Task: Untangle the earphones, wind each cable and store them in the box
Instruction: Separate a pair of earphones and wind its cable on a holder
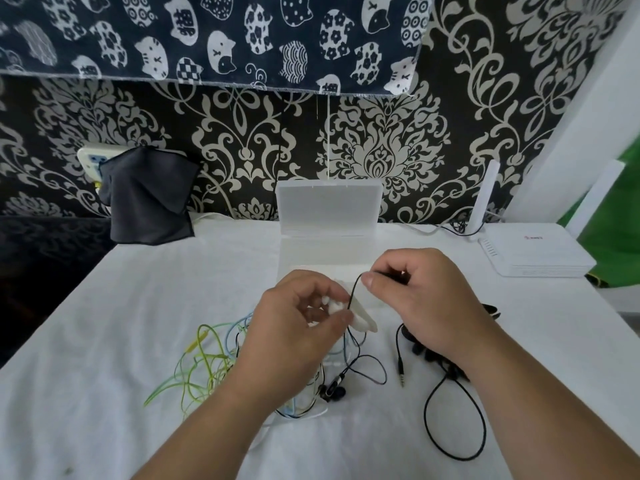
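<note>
A tangle of earphones lies on the white table in front of me. My left hand point(304, 317) pinches a white earphone piece point(360, 320) with a black cable point(354, 292) running over it. The upper end of that black cable is pinched by my right hand point(426, 299), just above and to the right. Yellow-green and light blue cables point(204, 362) spread to the left of my left wrist. Black earbuds point(332, 391) lie below my hands. Another black cable with a jack plug point(401, 370) loops on the right. The translucent white box point(325, 244) stands open behind my hands.
A white router point(533, 251) with an antenna sits at the back right. A dark cloth point(149, 199) hangs over a wall socket at the back left. The table's left edge runs diagonally beside a dark surface.
</note>
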`<state>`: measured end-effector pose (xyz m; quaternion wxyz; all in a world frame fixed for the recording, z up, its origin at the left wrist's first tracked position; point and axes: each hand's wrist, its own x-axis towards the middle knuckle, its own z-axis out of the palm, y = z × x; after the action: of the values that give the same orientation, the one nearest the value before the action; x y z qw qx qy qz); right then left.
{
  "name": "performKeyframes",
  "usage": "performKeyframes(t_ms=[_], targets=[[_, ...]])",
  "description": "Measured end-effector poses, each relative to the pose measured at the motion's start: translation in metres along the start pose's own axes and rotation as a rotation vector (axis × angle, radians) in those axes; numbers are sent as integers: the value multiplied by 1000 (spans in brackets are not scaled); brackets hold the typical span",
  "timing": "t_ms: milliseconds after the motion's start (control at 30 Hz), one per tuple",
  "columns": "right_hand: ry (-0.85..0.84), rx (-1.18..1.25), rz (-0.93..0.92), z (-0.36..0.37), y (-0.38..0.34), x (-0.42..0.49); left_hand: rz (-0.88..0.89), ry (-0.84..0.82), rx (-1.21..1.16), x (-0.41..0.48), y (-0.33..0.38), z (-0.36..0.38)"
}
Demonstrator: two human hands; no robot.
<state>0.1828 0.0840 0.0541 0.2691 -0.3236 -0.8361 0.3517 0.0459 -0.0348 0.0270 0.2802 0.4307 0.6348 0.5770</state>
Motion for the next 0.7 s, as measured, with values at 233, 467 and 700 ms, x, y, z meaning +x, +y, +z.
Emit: performKeyframes(t_ms=[233,467,700], targets=[[405,167,184,-18,13,7,-32,-121,-66,-1,2,4],[718,459,466,-45,41,13,-40,-138,-64,-2,4,-3],[301,-125,654,-46,69,8,-31,-73,-98,1,5,-5]])
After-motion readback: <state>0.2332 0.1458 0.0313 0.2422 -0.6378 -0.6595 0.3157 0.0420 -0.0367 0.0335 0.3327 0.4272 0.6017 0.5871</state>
